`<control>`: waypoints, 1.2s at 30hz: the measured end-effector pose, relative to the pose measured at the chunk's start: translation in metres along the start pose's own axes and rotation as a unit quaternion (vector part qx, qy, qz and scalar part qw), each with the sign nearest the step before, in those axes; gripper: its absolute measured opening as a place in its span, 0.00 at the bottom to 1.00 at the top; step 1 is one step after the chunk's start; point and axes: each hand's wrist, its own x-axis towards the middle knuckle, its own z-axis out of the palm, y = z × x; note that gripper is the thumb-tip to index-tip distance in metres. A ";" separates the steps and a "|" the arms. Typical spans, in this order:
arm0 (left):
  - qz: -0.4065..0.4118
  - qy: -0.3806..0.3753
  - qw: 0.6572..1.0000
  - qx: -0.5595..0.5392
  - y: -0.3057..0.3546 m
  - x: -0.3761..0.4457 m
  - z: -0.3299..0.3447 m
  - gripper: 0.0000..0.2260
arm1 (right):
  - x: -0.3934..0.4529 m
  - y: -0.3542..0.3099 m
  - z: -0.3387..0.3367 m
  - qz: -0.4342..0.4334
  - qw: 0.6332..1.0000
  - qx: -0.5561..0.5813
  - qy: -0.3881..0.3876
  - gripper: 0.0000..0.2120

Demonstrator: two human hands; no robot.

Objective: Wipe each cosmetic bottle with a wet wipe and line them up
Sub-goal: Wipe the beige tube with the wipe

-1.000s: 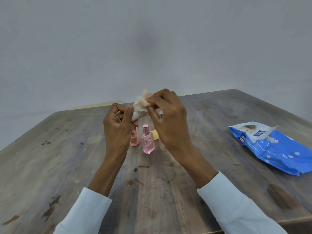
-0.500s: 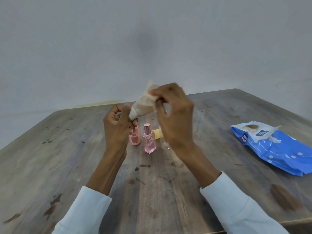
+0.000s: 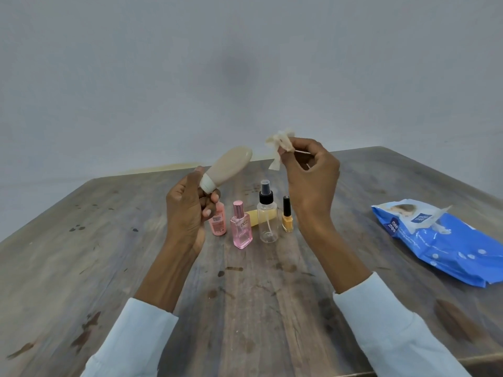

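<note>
Beige soft plastic tube [image 3: 231, 165] held at white cap by left hand [image 3: 187, 213]; light, squeezable, likely slippery when damp. Right hand [image 3: 310, 180] pinches crumpled wet wipe [image 3: 280, 146].

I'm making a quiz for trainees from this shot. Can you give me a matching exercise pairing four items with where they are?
Things:
1. beige tube
2. wet wipe
3. pink perfume bottle
4. blue wipes pack

Places:
A. lying on the table's right side
B. gripped by its white cap in the left hand
C. standing on the table
D. pinched in the right hand

Pairs: 1-B, 2-D, 3-C, 4-A
</note>
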 end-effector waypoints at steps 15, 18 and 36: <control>-0.108 -0.098 0.986 -0.084 0.003 -0.006 0.007 0.15 | -0.033 0.008 0.020 -0.287 0.937 -0.176 -0.091 0.11; -0.123 -0.120 0.983 -0.061 0.001 -0.008 0.007 0.09 | -0.025 0.010 0.015 -0.262 0.947 -0.172 -0.069 0.11; 0.047 -0.020 0.994 0.099 0.002 -0.006 0.005 0.08 | -0.049 0.002 0.025 -0.327 0.910 -0.191 -0.171 0.09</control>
